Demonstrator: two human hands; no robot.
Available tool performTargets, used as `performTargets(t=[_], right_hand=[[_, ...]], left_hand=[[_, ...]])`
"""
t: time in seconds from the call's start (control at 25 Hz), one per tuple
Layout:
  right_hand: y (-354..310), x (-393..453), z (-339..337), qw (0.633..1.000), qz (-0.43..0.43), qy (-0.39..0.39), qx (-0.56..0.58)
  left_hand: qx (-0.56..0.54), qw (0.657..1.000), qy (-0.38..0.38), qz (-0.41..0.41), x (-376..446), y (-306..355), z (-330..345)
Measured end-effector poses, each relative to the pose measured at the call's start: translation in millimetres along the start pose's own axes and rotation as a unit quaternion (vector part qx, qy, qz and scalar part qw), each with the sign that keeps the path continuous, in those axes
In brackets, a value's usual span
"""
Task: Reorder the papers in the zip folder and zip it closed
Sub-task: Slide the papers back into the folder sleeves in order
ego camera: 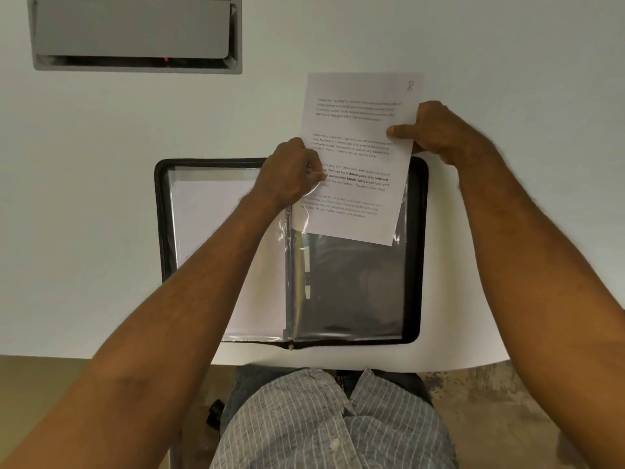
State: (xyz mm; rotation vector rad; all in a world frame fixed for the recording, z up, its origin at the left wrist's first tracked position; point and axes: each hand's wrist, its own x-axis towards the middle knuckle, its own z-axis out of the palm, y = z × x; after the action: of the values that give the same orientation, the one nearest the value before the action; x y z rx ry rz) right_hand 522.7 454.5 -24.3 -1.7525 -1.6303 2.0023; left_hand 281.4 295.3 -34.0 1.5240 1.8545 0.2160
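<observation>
A black zip folder (pixel 417 252) lies open on the white table, with clear plastic sleeves on both halves. The left sleeve (pixel 209 231) holds white paper. The right sleeve (pixel 351 292) looks dark, and its lower part shows no paper. A printed sheet marked 8 (pixel 355 154) is held over the right half's upper part, its lower end at the sleeve's top. My right hand (pixel 436 130) pinches the sheet's right edge, thumb on top. My left hand (pixel 294 174) grips near the sheet's left edge, at the top of the sleeve by the spine.
A grey recessed cable hatch (pixel 135 32) sits in the table at the far left. The table's near edge (pixel 338 363) runs just in front of the folder, with my striped shirt below it. A pen-like item (pixel 307 269) lies along the folder's spine.
</observation>
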Motion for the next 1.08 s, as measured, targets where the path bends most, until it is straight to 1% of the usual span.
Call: performTargets(t=[0.16,0.28,0.32,0.48,0.6,0.68,0.8,0.92,1.0,1.08], right_hand=[[1,0,-13,1.000,-0.007,-0.006,0.012],[-3,4,-7,0.998,0.000,-0.051,-0.042],[-5,4,-7,0.997,0.002,-0.058,-0.043],[-8,1,-18,0.999,0.005,-0.045,0.030],[-15,-5,-19,0.998,-0.001,-0.058,0.025],[-24,-8,-13,0.998,-0.011,-0.054,0.017],[-29,-20,3,0.999,0.012,-0.045,0.003],[-17,-38,19,0.998,0.031,-0.050,0.002],[-7,-53,27,0.998,0.028,-0.047,0.026],[2,-65,34,0.998,0.018,-0.053,0.016]], left_hand=[[-0.005,1.000,0.001,0.000,0,1,0],[-0.006,1.000,0.008,-0.004,0,2,3],[-0.011,1.000,0.007,-0.007,0,1,3],[-0.029,0.999,-0.016,0.007,1,1,2],[-0.049,0.998,-0.024,0.009,4,8,7],[-0.063,0.998,-0.025,0.002,5,13,9],[-0.089,0.996,-0.025,-0.013,4,15,9],[-0.111,0.993,-0.014,-0.038,0,14,10],[-0.127,0.991,-0.007,-0.047,-3,16,11],[-0.151,0.987,-0.002,-0.052,-6,16,11]])
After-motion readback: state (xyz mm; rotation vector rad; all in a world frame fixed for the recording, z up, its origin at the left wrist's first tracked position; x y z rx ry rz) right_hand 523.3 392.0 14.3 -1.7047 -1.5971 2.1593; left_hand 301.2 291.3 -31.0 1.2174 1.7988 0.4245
